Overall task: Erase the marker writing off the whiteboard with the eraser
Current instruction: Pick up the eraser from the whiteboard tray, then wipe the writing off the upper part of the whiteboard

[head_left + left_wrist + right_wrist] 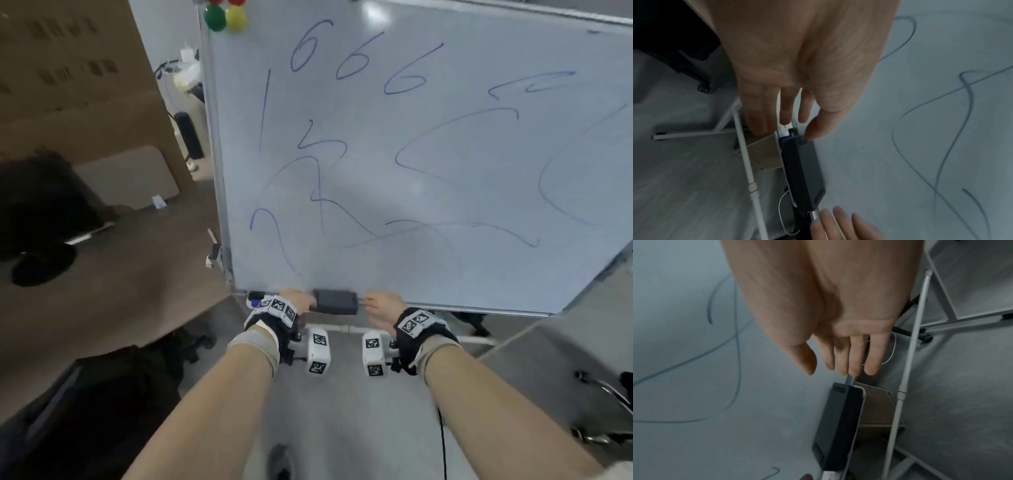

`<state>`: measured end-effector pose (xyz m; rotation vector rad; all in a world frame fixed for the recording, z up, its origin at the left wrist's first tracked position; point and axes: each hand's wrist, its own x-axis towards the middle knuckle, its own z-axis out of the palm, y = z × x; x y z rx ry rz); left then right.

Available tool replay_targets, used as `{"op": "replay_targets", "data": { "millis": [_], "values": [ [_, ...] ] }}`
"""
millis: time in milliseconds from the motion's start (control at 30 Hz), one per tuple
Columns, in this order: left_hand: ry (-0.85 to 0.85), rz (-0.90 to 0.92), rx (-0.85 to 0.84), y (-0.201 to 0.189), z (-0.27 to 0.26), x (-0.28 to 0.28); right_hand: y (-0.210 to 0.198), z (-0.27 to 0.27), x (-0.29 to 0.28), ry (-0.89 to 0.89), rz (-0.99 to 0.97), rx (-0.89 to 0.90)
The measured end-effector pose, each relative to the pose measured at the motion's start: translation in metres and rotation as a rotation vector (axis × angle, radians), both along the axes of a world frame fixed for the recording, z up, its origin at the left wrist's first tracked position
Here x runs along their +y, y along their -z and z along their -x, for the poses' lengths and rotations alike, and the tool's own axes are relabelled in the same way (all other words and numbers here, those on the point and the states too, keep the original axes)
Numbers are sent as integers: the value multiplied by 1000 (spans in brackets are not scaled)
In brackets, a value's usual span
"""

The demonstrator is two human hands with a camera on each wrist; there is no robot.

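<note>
A whiteboard (pixel 428 192) stands in front of me, covered in blue marker writing (pixel 352 61). A dark grey eraser (pixel 335 301) lies on the ledge along its bottom edge. My left hand (pixel 301 301) is at the eraser's left end. In the left wrist view its thumb (pixel 812 133) touches the corner of the eraser (pixel 805 175) while the fingers stay extended. My right hand (pixel 373 305) is just off the right end. In the right wrist view the straight fingertips (pixel 851 371) reach the metal ledge beside the eraser (pixel 838 426). Neither hand grips it.
A green magnet (pixel 214 17) and a yellow magnet (pixel 236 17) sit at the board's top left corner. A blue-capped marker (pixel 255 301) lies on the ledge left of my left hand. The board's white stand bar (pixel 342 329) runs below. A brown desk (pixel 102 274) is to the left.
</note>
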<state>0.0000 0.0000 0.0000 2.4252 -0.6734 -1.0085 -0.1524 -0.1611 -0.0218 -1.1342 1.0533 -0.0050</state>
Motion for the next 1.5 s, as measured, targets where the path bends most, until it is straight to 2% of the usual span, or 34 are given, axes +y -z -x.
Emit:
{"op": "replay_targets", "data": {
  "millis": [33,133,233,367,467,667,767,833,933,1033,1100,1167,1233,1300,1333,1367,1400,1500],
  "values": [
    [71,-28,58,7,-4,-5,6,-6,1,-16,18,25],
    [-82,29,262,21,-8,-17,24,-23,2,39,47,74],
    [-129,139,266,25,-11,-22,27,-30,6,104,65,77],
    [-148,241,289,7,-4,-21,2,-34,14,76,36,29],
    [-166,274,292,-4,0,-20,-14,-36,22,7,20,-28],
    [-219,457,317,-19,12,-13,-31,-33,29,-181,64,-155],
    [-284,492,324,-31,26,-3,-38,-23,33,-351,256,-133],
    [-321,498,326,-42,35,5,-50,-18,39,-400,393,-156],
    [-393,498,328,-65,46,13,-65,-18,46,-331,512,-242],
    [-502,577,351,-99,47,23,-85,-25,50,-244,562,-285],
    [-667,710,416,-114,36,29,-99,-30,53,-210,562,-320],
    [-769,823,378,-127,24,38,-115,-38,55,-178,584,-360],
    [-801,962,400,-137,11,47,-135,-47,59,-159,572,-422],
    [-785,1124,516,-146,-5,53,-155,-62,60,-129,582,-478],
    [-779,1174,521,-153,-13,56,-165,-70,61,-84,610,-507],
    [-784,1209,476,-159,-22,57,-176,-79,61,-30,651,-531],
    [-794,1180,353,-163,-28,56,-184,-85,59,23,708,-541],
    [-870,1007,-206,-186,-63,57,-213,-107,65,125,904,-552]
  ]
}}
